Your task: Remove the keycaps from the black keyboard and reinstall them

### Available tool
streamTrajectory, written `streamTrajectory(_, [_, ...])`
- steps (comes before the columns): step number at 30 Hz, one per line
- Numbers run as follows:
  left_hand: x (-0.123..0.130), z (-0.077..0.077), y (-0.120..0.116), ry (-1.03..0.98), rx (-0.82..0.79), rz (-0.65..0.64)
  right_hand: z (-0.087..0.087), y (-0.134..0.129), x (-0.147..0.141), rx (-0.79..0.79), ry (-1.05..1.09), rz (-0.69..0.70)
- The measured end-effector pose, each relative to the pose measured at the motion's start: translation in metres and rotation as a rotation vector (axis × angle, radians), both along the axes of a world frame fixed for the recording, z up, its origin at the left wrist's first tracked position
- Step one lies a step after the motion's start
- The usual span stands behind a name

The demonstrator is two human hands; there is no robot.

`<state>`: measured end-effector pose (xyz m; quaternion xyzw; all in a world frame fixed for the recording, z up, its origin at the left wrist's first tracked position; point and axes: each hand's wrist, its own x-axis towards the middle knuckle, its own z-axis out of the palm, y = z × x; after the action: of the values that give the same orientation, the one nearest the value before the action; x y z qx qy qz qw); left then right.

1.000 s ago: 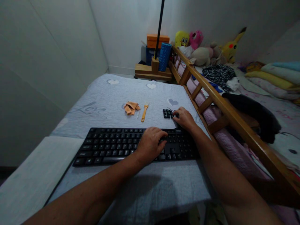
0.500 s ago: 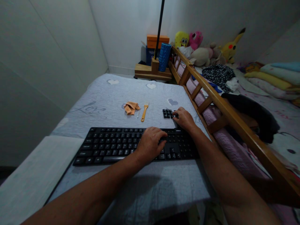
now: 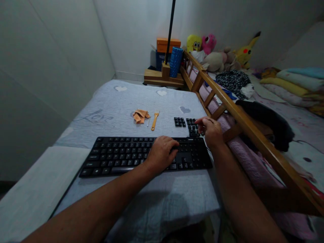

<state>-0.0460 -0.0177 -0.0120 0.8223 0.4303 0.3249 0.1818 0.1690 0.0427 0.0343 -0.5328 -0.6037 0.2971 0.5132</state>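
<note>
A black keyboard (image 3: 121, 158) lies across the bed-like surface, its right part showing darker spots where keycaps seem absent. My left hand (image 3: 163, 152) rests on it right of the middle, fingers curled; whether they hold anything is hidden. Behind the keyboard's right end lie two groups of loose black keycaps, a smaller one (image 3: 180, 122) and a larger one (image 3: 192, 130). Over the right edge of the larger group is my right hand (image 3: 209, 130), thumb and fingers bent close together; anything between them is too small to tell.
An orange cloth (image 3: 141, 116), a thin white swab (image 3: 148, 121) and a yellow brush (image 3: 155, 120) lie behind the keyboard. A wooden rail (image 3: 227, 101) runs along the right side. A white sheet (image 3: 45, 175) covers the near left.
My right hand has moved right and slightly toward me, uncovering the larger keycap group. My left hand stays on the keyboard. The view has shifted slightly.
</note>
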Motion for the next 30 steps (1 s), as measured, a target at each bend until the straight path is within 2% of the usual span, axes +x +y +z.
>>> streamTrajectory(2, [0.0, 0.0, 0.001, 0.007, 0.002, 0.001, 0.007, -0.025, -0.004, -0.003, 0.146, 0.009])
streamTrajectory(5, [0.0, -0.001, 0.001, 0.022, 0.02, 0.002, 0.008, -0.061, -0.012, -0.084, 0.082, -0.012])
streamTrajectory(8, [0.0, 0.0, 0.0, 0.048, 0.054, -0.004, -0.002, -0.089, -0.021, -0.186, 0.134, 0.007])
streamTrajectory(11, [0.001, 0.003, -0.002, 0.095, 0.074, -0.01, -0.017, -0.106, -0.028, -0.191, 0.086, 0.01])
streamTrajectory(16, [0.002, 0.005, -0.004, 0.167, 0.091, -0.03, -0.035, -0.12, -0.028, -0.063, -0.148, -0.033])
streamTrajectory(20, [0.003, 0.005, -0.002, 0.164, 0.084, -0.028, -0.043, -0.124, -0.025, -0.052, -0.115, 0.046])
streamTrajectory(25, [0.003, 0.017, -0.005, 0.282, 0.02, -0.053, -0.043, -0.124, -0.027, -0.045, -0.138, 0.071])
streamTrajectory(30, [0.002, 0.027, -0.02, 0.343, 0.006, -0.041, -0.039, -0.123, -0.031, -0.002, -0.233, 0.042])
